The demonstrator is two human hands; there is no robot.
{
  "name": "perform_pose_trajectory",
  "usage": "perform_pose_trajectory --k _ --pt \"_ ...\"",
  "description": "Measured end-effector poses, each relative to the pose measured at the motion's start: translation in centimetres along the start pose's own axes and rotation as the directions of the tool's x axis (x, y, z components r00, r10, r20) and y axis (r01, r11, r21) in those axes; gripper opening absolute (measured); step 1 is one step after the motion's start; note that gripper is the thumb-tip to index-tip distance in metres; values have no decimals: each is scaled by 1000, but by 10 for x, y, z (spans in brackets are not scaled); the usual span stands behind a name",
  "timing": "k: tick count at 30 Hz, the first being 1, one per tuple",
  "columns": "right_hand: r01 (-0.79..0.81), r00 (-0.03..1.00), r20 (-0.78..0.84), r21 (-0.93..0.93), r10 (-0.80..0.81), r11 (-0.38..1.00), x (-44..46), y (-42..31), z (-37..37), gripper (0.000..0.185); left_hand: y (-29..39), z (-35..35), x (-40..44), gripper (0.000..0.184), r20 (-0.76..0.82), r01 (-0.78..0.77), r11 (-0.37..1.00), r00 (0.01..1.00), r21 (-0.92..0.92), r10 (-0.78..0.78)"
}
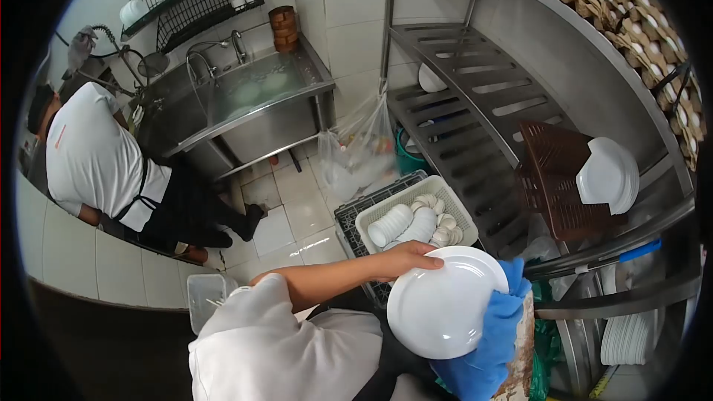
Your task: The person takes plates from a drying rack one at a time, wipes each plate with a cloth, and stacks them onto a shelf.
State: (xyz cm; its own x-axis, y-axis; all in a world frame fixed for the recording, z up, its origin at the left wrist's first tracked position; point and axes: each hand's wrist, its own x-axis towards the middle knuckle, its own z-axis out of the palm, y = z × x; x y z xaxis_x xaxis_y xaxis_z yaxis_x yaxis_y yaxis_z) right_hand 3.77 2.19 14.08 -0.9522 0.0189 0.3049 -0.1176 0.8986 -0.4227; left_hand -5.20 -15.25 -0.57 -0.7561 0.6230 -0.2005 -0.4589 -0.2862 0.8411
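1. white plate (pixel 434 304) against blue cloth (pixel 490 338), by the near edge of a basket (pixel 456 199).
2. left hand (pixel 407 260), nearly closed, pinches its rim; right hand hidden, cannot tell.
3. a slackened pinch could drop it onto bowls (pixel 391 226).

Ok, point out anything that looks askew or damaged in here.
One oddity: a lone white bowl on the slatted metal rack seems tipped on its side, apart from the dishes grouped in the cream basket. The plate in the left hand shows no visible damage.
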Motion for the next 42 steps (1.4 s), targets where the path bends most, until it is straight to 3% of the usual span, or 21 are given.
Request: perform_pose_trajectory --k 2,3,6,7,11,16,19,22,25,28,29,32,34,35,36,37,39,41,42 --pt "-8 1000 6 -10 8 1000 -6 6 1 27 -5 2 -11 55 228 174 923 969 -344 -98" --pt "-14 1000 4 -18 14 1000 -10 11 1 27 -18 7 -11 68 270 203 913 957 -355 -108" --pt "-26 1000 -4 -30 26 999 -20 21 1 26 -26 41 -19 69 211 108 959 976 -262 -53" --pt "-30 1000 -8 -35 30 999 -22 24 1 26 -25 45 -17 71 276 135 950 960 -281 -55" --pt "-45 999 -21 -47 44 998 -32 29 -1 25 -24 75 -11 69 357 178 928 933 -328 -53" --pt "-58 998 -39 -46 57 997 -41 27 -3 24 -30 115 12 60 479 217 955 872 -200 -97" --pt "-67 997 -50 -60 64 996 -45 27 -3 23 -26 125 25 56 554 268 921 829 -282 -72" --pt "-85 995 -61 -67 81 994 -52 32 -4 23 -34 122 33 55 553 137 949 832 -283 45" --pt "-101 993 -75 -86 95 991 -55 38 -5 23 -21 121 22 56 522 109 968 853 -226 26" --pt "-99 991 -95 -100 89 990 -61 41 -8 22 -28 126 18 58 549 178 947 836 -266 -3" --pt "-94 992 -96 -103 84 990 -62 41 -8 22 -33 132 19 57 526 138 958 850 -250 15" --pt "-75 994 -86 -101 66 992 -63 38 0 22 -43 129 30 44 437 286 913 889 -291 -139" --pt "-37 998 -62 -70 33 997 -59 36 11 22 -28 116 37 39 401 241 896 913 -374 -78" --pt "-24 998 -51 -59 21 998 -58 38 17 22 -18 116 33 42 265 184 922 960 -340 -93" --pt "-13 999 -43 -56 11 998 -57 39 21 22 -19 107 38 50 384 267 886 917 -379 -111" --pt "-10 999 -39 -57 8 998 -58 42 26 22 -13 107 34 54 384 250 881 919 -401 -86" --pt "-2 998 -63 -154 -8 988 -57 49 27 22 -9 104 33 60 355 175 880 935 -441 -8" --pt "-14 992 -120 -399 -37 917 -55 64 15 22 -20 95 32 62 361 130 876 931 -465 54" --pt "-35 987 -148 -581 -63 813 -54 72 7 22 -23 91 29 62 384 127 873 920 -471 74"
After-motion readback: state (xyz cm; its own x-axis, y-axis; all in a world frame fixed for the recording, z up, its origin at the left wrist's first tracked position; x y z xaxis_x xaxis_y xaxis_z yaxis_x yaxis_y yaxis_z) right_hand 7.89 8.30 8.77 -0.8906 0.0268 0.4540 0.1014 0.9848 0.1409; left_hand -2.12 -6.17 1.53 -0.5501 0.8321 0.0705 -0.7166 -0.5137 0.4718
